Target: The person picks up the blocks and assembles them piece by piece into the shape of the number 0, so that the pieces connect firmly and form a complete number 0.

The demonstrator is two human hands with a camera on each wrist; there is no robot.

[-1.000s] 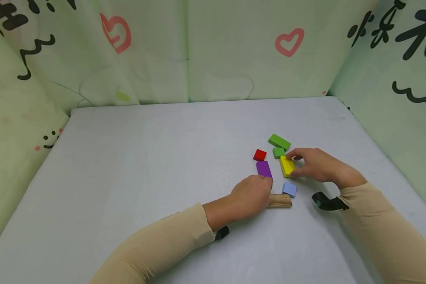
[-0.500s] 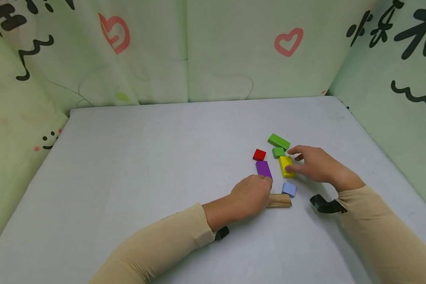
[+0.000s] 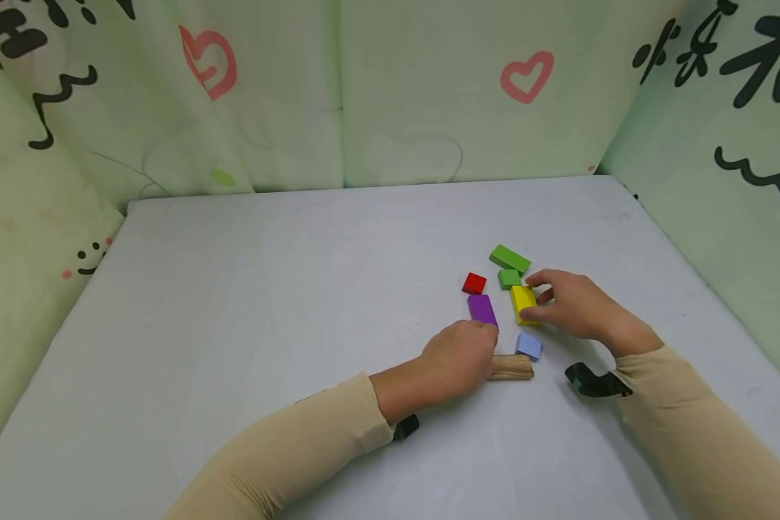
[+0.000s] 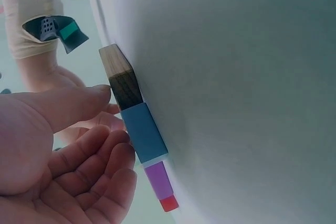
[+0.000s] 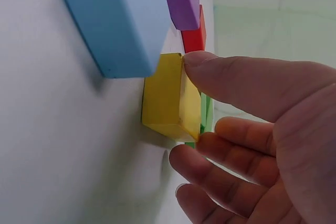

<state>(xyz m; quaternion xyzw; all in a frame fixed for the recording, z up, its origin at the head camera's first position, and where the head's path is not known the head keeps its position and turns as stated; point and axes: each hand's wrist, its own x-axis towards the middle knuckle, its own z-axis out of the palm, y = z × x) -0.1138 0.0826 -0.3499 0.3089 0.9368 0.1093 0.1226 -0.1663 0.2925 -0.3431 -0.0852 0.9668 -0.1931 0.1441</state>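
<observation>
In the head view my left hand (image 3: 458, 361) covers most of a blue block (image 4: 144, 132), which the left wrist view shows between a wood-grain block (image 3: 512, 367) and a purple block (image 3: 482, 309). The left fingers curl against the blue block, the thumb by its wood-grain end. My right hand (image 3: 578, 307) holds a yellow block (image 5: 165, 95) lengthwise, thumb at the near end and curved fingers at the far end. A light blue block (image 3: 529, 346) sits behind the wood-grain one. A red block (image 3: 474, 283) lies past the purple one.
Beyond the yellow block lie a small green block (image 3: 510, 279) and a longer, slanted green block (image 3: 510, 258). The white table (image 3: 266, 289) extends far to the left. Pale green cloth (image 3: 403, 108) hangs along its back and sides.
My right thumb has shifted left onto the yellow block, and the right wrist has lowered a little. The left hand and the blocks keep their places.
</observation>
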